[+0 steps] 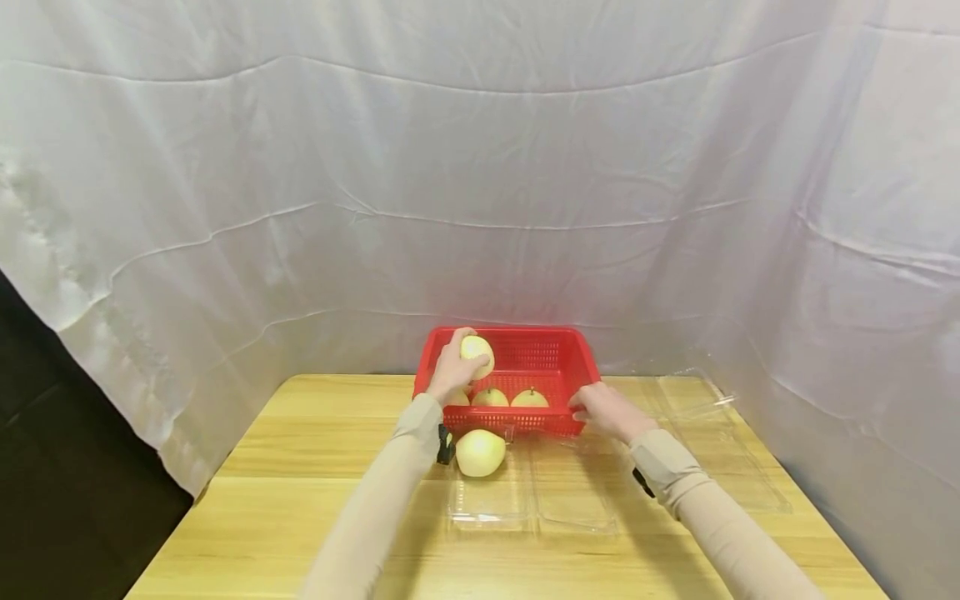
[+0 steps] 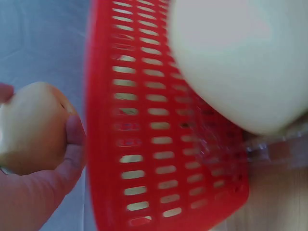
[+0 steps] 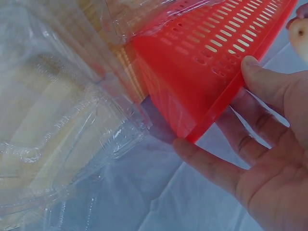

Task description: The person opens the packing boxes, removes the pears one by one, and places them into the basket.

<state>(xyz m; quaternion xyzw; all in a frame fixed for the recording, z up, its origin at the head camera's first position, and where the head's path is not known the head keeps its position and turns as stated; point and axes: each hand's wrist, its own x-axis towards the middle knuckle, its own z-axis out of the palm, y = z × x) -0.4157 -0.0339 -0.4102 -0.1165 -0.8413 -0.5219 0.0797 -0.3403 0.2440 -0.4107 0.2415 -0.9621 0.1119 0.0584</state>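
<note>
My left hand (image 1: 448, 372) holds a pale yellow pear (image 1: 477, 358) above the left side of a red plastic basket (image 1: 583, 358). In the left wrist view, fingers and thumb curl round that pear (image 2: 36, 130). Several more pears (image 1: 530, 399) lie in the basket along its front wall. The right hand (image 1: 611, 410) grips the basket's front right corner, its thumb on the slotted wall by the rim (image 3: 219, 108) and other fingers behind it. In front of the basket, one pear (image 1: 481, 454) sits in the left half of an opened clear plastic clamshell box (image 1: 491, 505).
More clear plastic boxes (image 1: 723, 458) lie at the right of the wooden table (image 1: 315, 467). A pale cloth curtain (image 1: 480, 167) hangs behind the table and along its sides. Something black (image 1: 67, 467) stands at the left edge.
</note>
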